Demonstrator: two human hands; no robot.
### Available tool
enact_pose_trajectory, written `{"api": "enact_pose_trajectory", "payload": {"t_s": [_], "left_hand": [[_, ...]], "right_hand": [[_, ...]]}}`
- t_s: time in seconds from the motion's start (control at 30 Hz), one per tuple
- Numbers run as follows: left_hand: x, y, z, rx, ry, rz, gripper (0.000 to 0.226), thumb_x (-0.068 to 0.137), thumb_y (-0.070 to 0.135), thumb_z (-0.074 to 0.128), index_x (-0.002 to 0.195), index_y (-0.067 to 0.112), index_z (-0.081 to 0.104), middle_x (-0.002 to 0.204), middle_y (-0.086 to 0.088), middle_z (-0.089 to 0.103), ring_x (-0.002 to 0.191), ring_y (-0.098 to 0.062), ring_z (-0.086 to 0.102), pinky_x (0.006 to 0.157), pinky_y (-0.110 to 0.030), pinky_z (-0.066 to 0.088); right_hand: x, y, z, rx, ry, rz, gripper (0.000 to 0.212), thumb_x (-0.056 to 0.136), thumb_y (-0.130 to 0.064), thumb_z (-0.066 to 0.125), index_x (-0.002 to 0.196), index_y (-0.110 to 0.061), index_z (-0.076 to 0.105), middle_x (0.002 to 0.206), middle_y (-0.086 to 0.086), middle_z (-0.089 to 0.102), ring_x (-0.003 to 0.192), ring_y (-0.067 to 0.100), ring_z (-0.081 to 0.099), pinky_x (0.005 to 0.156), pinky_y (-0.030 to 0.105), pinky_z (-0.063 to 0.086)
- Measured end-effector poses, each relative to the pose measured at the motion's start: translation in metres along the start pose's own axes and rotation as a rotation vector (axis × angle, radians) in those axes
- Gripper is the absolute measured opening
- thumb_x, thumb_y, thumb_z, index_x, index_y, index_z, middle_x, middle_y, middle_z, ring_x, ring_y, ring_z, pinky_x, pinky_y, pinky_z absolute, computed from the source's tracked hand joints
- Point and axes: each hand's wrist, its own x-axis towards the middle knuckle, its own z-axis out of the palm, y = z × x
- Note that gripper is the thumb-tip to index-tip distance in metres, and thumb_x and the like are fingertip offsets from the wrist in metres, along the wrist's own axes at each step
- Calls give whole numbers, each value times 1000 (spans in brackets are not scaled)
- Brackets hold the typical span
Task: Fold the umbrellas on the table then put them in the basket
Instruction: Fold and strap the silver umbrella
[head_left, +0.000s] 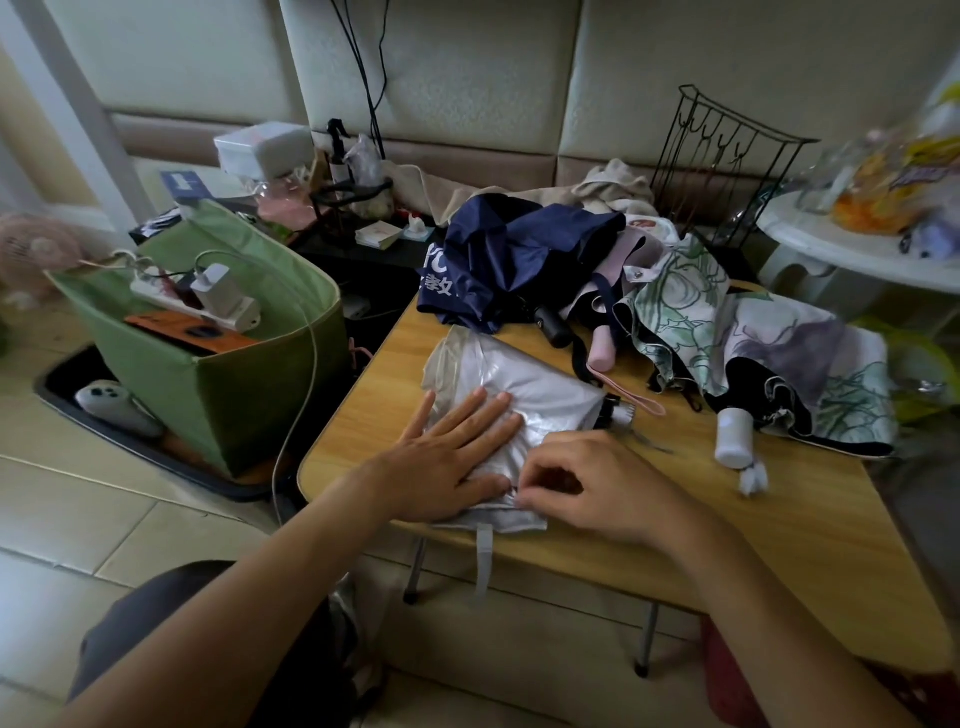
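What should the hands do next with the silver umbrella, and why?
Probably fold the next flap over. The left hand lies flat on the silver umbrella, pressing its cloth down, while the right hand pinches the cloth's near edge. The closing strap hangs loose over the table edge, so the umbrella isn't wrapped yet.

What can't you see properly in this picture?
All in the head view:
- Silver umbrella: its middle is hidden under the left hand, which is flat, and the right hand, which pinches its edge.
- Navy umbrella: its white lettering is cut short by folds.
- Snack bags, far right: blurred.
- Green basket: its bottom is hidden by a charger and cables.
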Motion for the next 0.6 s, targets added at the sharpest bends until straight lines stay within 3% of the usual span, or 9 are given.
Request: {"api": "enact_pose_trajectory", "payload": {"t_s": [0.1,0.2,0.27,0.33,0.4,0.47,0.53,0.6], "left_hand": [[3,0,-2,-13,-25,-11,78,89,79,2,155,46,-23,161,23,-32,147,-2,-34,122,-55,-19],[4,-1,-5,-56,-20,-24,77,94,78,20,159,47,-9,165,24,-21,149,1,-28,121,-55,-21],[4,-1,-10,-83,-9,-27,83,88,84,20,160,49,1,166,25,-13,151,3,-22,120,-55,-22],[4,1,-14,-111,6,-23,88,81,88,14,160,49,11,167,26,-6,152,4,-16,120,-54,-21],[5,3,-17,-176,37,-34,88,81,88,9,158,48,24,166,27,5,153,6,-7,121,-52,-20],[7,3,-18,-264,92,-62,91,81,89,1,152,48,39,163,29,20,151,10,5,122,-47,-14],[12,2,-20,-320,165,-94,90,85,86,-2,143,45,53,156,28,40,146,12,22,120,-39,-2],[15,2,-21,-317,219,-120,67,98,72,13,132,42,63,142,25,57,135,8,41,112,-32,10]], "right_hand": [[2,6,-14,-5,303,27,10,98,-30,67,95,-22,72,91,-14,65,81,1,60,68,12,46],[11,26,-22,-88,597,80,8,99,-18,65,97,-19,72,94,-11,65,78,2,59,68,12,44],[20,42,-25,-130,672,150,12,100,-19,62,100,-18,74,96,-6,67,85,10,60,71,23,47],[26,52,-29,-115,632,240,16,102,-27,60,102,-19,74,96,-4,69,87,16,63,69,26,48],[29,55,-29,-53,502,302,19,101,-36,62,104,-21,73,99,-6,69,85,12,64,62,13,43],[34,58,-25,-48,334,325,32,97,-46,66,117,-22,71,115,-6,66,97,9,61,70,11,43],[39,60,-24,-81,233,359,47,94,-55,67,129,-25,65,130,-4,59,116,15,56,88,31,50],[41,59,-26,-86,201,392,51,92,-58,68,132,-28,64,137,-4,55,126,18,51,98,43,49]]}}
